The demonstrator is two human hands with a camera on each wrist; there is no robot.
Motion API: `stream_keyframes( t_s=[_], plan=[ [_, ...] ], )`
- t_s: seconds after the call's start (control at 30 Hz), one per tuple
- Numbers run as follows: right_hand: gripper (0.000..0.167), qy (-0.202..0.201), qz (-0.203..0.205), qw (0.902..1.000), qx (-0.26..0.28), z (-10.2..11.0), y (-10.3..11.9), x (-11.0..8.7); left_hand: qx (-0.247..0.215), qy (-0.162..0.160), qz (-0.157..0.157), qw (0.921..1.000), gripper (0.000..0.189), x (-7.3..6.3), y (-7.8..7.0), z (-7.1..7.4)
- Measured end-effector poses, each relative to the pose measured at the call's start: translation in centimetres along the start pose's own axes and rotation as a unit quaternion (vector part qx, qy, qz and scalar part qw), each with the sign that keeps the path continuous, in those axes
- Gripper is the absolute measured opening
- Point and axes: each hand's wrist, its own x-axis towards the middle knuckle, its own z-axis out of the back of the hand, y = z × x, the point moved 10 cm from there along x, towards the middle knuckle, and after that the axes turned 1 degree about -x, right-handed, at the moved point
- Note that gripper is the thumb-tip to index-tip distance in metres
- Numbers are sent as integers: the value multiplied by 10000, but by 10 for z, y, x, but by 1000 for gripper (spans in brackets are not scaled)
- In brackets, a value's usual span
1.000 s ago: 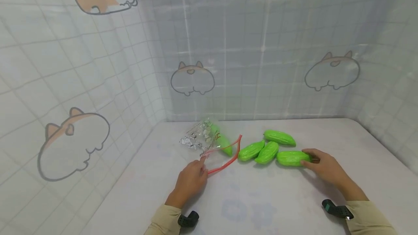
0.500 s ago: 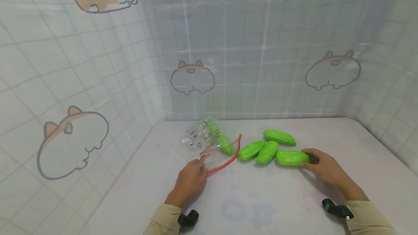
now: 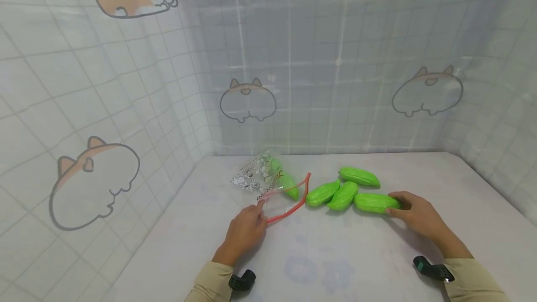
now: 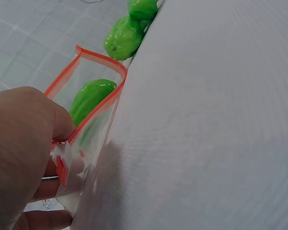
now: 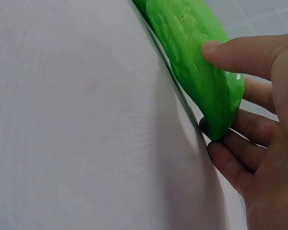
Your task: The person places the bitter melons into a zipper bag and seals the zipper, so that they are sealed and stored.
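My left hand (image 3: 246, 231) pinches the near corner of a clear plastic zip bag (image 4: 98, 122) by its red-edged mouth. The mouth gapes toward the right, and a green bitter gourd (image 3: 287, 184) lies inside. With thumb and fingers, my right hand (image 3: 415, 214) grips the right end of another bitter gourd (image 5: 197, 62), which lies on the table. To its left, two bitter gourds lie side by side, the left one (image 3: 322, 193) close to the bag's mouth and the other (image 3: 343, 195) touching it. Behind them rests one more bitter gourd (image 3: 359, 177).
The white table (image 3: 310, 255) meets a grid-patterned sheet (image 3: 310, 106) with cartoon dogs at its back edge. Similar sheeting (image 3: 105, 106) rises on the left and right. A dark band (image 3: 242, 281) sits on each wrist.
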Motion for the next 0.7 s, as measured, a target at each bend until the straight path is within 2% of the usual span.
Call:
stream_keyframes(
  t_s=[0.27, 0.57, 0.7],
  plan=[
    [75, 17, -277, 9992, 275, 1, -8, 1, 13, 93, 66, 9999, 46, 1, 1, -1],
    [68, -241, -183, 9976, 615, 7, -3, -1, 13, -98, -75, 9999, 43, 0, -2, 3],
    [68, -276, -225, 9975, 610, 8, -3, -2, 20, -148, -165, 9998, 42, 0, -4, 3]
  ],
)
